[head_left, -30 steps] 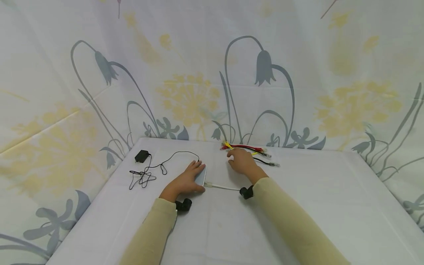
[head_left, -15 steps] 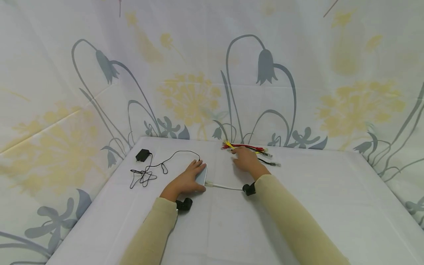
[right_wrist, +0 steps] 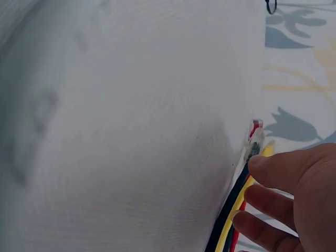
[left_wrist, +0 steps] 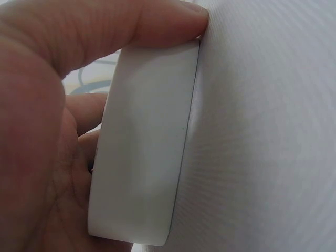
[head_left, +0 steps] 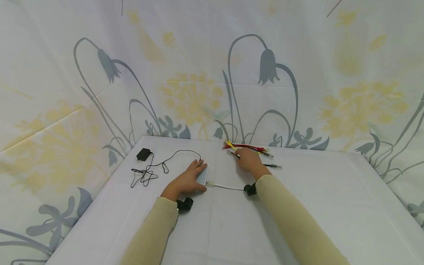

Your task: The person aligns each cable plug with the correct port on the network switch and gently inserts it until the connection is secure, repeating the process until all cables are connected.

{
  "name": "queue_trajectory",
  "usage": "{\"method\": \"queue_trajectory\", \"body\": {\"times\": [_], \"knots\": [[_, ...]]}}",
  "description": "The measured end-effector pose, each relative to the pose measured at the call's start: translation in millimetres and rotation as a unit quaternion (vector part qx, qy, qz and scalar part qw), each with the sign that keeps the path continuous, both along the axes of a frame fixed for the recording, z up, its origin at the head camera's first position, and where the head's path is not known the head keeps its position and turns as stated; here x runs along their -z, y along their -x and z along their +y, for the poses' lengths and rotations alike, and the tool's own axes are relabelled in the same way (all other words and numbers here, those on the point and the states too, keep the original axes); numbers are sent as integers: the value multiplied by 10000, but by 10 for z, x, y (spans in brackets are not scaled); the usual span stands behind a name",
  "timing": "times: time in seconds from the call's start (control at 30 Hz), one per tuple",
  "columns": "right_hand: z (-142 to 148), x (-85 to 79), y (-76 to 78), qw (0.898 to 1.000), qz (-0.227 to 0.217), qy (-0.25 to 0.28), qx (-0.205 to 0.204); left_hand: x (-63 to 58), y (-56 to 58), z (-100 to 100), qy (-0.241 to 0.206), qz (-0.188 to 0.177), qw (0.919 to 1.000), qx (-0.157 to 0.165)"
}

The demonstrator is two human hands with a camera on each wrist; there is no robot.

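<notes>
My left hand grips a small flat white box on the table, thumb along its near side and fingers at the far side; the left wrist view shows the box's plain white wall. A white network cable with a clear plug runs from the box toward the right wrist. My right hand pinches a short black network cable near its left plug, at the front of a bunch of short cables. The right wrist view has the thumb against the black cable; yellow and red cables lie beside it.
Red cables and a yellow cable lie near the table's back edge, below the flowered cloth backdrop. At the left sits a black power adapter, its thin tangled cord leading to the box's far side.
My right hand has closed on the black cable and shifted slightly right; the cable has come a little toward me, away from the others. The left hand stays on the box.
</notes>
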State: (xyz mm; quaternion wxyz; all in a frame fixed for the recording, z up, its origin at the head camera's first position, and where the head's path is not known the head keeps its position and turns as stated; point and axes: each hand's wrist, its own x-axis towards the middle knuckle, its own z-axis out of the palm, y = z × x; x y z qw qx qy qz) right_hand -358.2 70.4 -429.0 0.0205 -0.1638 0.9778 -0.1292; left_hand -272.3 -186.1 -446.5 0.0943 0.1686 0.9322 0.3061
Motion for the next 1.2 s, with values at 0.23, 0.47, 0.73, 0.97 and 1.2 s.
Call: {"method": "queue_trajectory", "body": {"times": [0.23, 0.47, 0.73, 0.97, 1.2], "knots": [[-19, 2, 9, 9999, -131, -77, 63, 25, 10, -3, 6, -17, 10000, -14], [-29, 40, 22, 9995, -284, 44, 102, 21, 5, 3, 21, -18, 10000, -13], [-48, 98, 29, 9997, -225, 52, -42, 18, 3, -7, 22, 4, 10000, 16], [-53, 155, 55, 9997, -217, 108, -82, 35, 18, -4, 62, 47, 10000, 34], [-76, 103, -11, 9974, -542, 479, -56, 53, 32, -8, 80, 60, 9999, 5]]}}
